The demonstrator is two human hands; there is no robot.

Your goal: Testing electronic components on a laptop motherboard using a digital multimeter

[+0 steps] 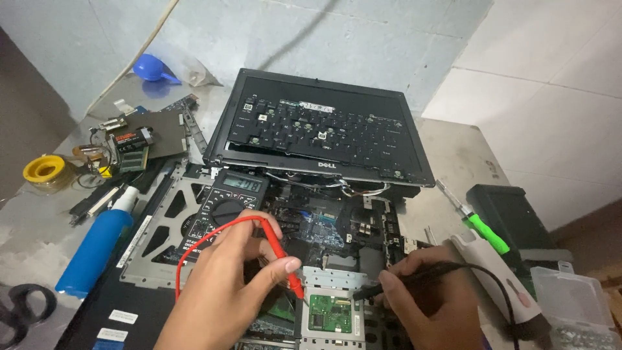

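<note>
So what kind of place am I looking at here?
Likely an informal electronics repair bench: an opened laptop on a rough table, a multimeter with probes in both hands, and a solder spool nearby.

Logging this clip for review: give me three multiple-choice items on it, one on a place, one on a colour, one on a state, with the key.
1. Where does the black digital multimeter lie?
A. on the opened laptop base, left of the hands
B. on the floor
C. on the clear plastic box

2. What colour is the probe in the left hand?
A. green
B. red
C. white

3. How is the laptop's keyboard?
A. fully keyed
B. covered by cloth
C. missing many keycaps

Key: 1 A, it rests on the bare chassis beside the left hand. 2 B, the red test probe and its lead are red; the right hand holds the black test probe. 3 C, the black laptop keyboard shows bare switch spots.
</note>
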